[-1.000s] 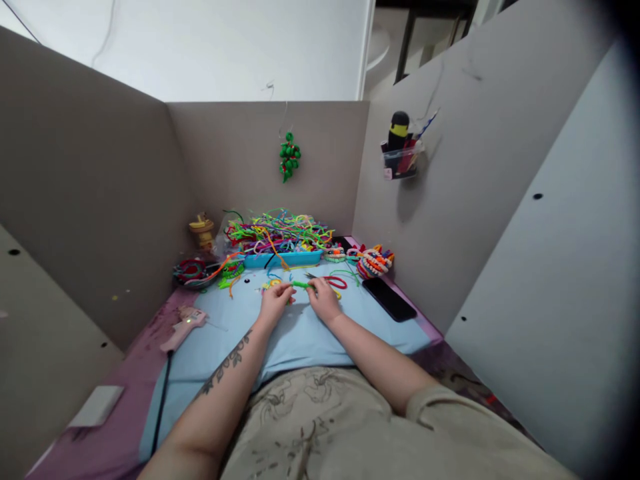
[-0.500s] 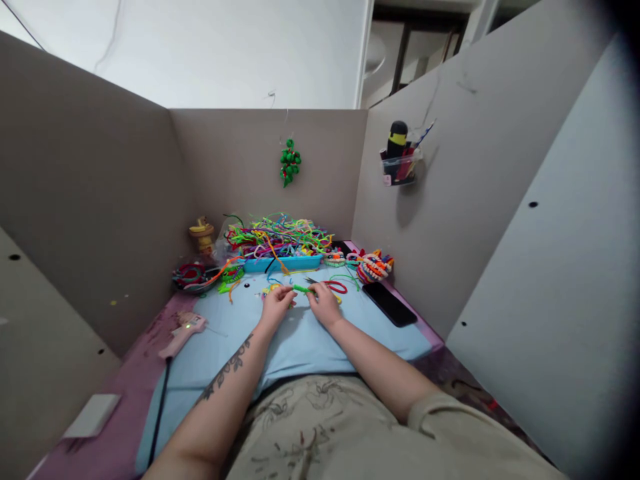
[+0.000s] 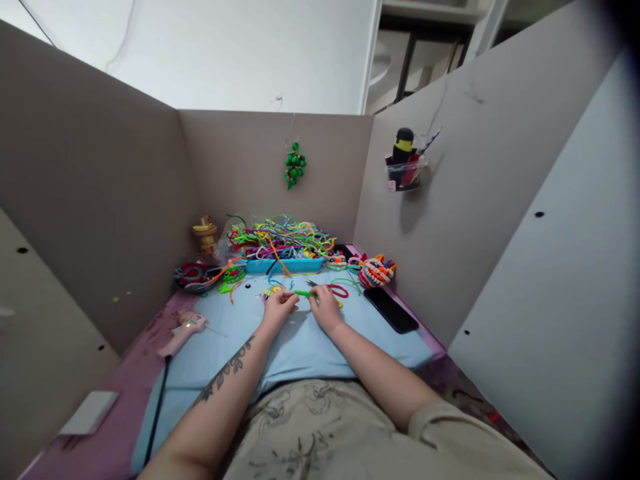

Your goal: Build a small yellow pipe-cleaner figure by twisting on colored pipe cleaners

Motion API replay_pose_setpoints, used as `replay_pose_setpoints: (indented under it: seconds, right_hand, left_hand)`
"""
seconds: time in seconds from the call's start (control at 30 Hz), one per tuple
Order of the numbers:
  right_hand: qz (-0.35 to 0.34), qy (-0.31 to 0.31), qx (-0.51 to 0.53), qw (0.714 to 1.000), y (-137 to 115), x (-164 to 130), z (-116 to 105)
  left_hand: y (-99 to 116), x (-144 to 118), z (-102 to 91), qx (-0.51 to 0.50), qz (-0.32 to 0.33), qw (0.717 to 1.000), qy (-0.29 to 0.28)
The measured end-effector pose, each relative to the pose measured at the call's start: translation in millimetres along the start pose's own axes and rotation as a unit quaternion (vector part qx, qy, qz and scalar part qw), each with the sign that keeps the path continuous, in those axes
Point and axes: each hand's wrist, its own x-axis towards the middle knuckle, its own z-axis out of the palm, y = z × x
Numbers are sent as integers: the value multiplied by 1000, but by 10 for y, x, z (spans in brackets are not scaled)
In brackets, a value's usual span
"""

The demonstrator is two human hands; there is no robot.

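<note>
A short bright green cord (image 3: 303, 293) stretches between my two hands, just above the blue cloth (image 3: 250, 340). My left hand (image 3: 279, 309) pinches its left end with thumb and fingers. The other end sits in the closed fingers of my right hand (image 3: 326, 308). Beneath and behind the hands are a small multicoloured bundle (image 3: 271, 293), partly covered by my left hand, and a red cord loop (image 3: 341, 291) to the right. The tips of a dark pointed tool (image 3: 311, 283) show by my right fingers; the rest is hidden.
At the back a blue tray (image 3: 285, 266) is heaped with colourful cords. A pink glue gun (image 3: 184, 335) lies left, a black phone (image 3: 390, 309) right. Braided cord pieces (image 3: 376, 271) sit by the right panel, where a clear holder (image 3: 404, 177) hangs. A white box (image 3: 90, 413) lies front left.
The camera view has shifted slightly. My hands remain nearly in place, a little more of the green cord showing between them.
</note>
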Motion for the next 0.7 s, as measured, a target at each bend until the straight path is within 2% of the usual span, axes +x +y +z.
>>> replay_pose_setpoints:
  seconds: [0.17, 0.47, 0.6, 0.7]
  right_hand:
    - [-33, -17, 33, 999, -42, 0, -21]
    - [-50, -30, 35, 998, -77, -4, -30]
    - [-43, -37, 36, 998, -151, 35, -71]
    - [-40, -69, 47, 996, -226, 138, -115]
  left_hand:
    - [24, -10, -12, 16, 20, 1000, 10]
    - [75, -22, 4, 26, 53, 998, 23]
    - [86, -48, 0, 26, 25, 998, 46]
    - [136, -46, -10, 9, -6, 998, 69]
